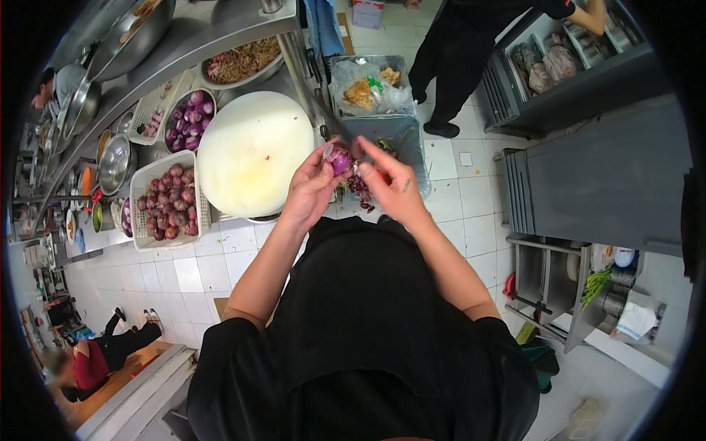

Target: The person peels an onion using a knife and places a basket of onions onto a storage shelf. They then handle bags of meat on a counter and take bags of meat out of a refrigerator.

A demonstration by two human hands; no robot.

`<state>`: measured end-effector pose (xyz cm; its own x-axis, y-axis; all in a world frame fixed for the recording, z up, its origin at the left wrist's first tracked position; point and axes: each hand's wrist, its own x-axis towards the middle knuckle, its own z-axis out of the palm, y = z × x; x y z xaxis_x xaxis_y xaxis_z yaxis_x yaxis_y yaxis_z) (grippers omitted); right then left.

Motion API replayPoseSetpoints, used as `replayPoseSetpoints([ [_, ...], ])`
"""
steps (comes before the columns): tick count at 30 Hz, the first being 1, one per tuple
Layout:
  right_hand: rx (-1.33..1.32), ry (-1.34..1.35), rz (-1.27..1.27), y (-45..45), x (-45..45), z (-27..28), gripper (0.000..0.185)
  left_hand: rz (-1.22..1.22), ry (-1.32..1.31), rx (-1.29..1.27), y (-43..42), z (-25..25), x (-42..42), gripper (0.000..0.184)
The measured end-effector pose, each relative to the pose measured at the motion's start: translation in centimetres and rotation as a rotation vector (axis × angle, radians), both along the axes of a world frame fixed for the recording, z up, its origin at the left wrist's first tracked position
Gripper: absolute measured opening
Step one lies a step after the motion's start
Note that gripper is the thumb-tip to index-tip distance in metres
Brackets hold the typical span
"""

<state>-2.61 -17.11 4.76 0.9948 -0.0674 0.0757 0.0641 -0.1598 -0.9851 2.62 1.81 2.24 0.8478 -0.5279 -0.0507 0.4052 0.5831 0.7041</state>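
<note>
Red onion held over a grey bin, knife at its side

The red onion [339, 160] is in the left hand [310, 181], above the near grey bin [412, 140]. Left thumb and fingers clamp it, covering much of its lower side. The right hand [395, 180] grips a knife [334, 120] just beside it; the handle is hidden by the fingers, the dark blade is blurred, and whether its edge touches the onion is hard to tell.

Below, the hands partly block the dark red peels [363, 192] in the bin. Beyond stands a second bin [403, 112] with a plastic bag in it. To the left lie a round white board [254, 151], a white basket [140, 185] of unpeeled onions and a container of shiny purple ones [193, 117]. At the top, a person in black [460, 59] is cut off by the frame, head out of view.
</note>
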Motion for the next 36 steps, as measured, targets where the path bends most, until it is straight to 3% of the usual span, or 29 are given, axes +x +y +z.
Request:
replayPoseSetpoints([
  [2, 0.236, 0.201, -0.041, -1.3, 0.5, -0.9, 0.049, -0.018, 0.040, -0.021, 0.1, 0.0, -0.1, 0.051],
  [5, 0.175, 0.236, -0.077, -1.5, 0.5, -0.7, 0.054, -0.058, 0.113, -0.062, 0.1, -0.3, 0.0, 0.050],
  [7, -0.096, 0.003, 0.036, -0.8, -0.7, 0.6, 0.059, -0.026, 0.173, -0.074, 0.0, -0.9, -0.2, 0.048],
  [10, -0.131, -0.033, 0.109, 0.5, -1.4, 2.1, 0.067, 0.003, 0.087, -0.058, -0.2, -1.0, -0.5, 0.045],
  [20, -0.190, -0.068, 0.107, 1.3, -1.5, 2.0, 0.062, 0.042, 0.071, 0.002, -0.1, -0.3, -1.1, 0.047],
  [22, -0.024, 0.002, 0.080, 1.4, -1.2, 1.2, 0.054, 0.029, 0.066, -0.017, -0.2, -0.6, -0.9, 0.048],
  [29, 0.148, 0.066, 0.106, 1.3, -1.2, -0.2, 0.046, 0.026, 0.079, -0.063, -0.5, -1.5, -0.8, 0.055],
  [31, 0.500, 0.191, 0.098, 0.9, -1.3, -0.6, 0.042, 0.008, 0.089, -0.070, -0.3, -2.6, -0.6, 0.055],
  [34, 0.692, 0.316, -0.023, -0.7, -0.7, -1.1, 0.039, -0.032, 0.108, -0.095, 0.2, -2.8, -0.5, 0.054],
  [35, 0.706, 0.326, -0.056, -1.3, -0.2, -1.0, 0.027, -0.052, 0.118, -0.113, 0.4, -2.5, -0.4, 0.054],
  [36, 0.610, 0.323, -0.083, -2.1, 0.3, -1.4, 0.029, -0.053, 0.118, -0.113, 0.6, -2.3, -0.4, 0.054],
])
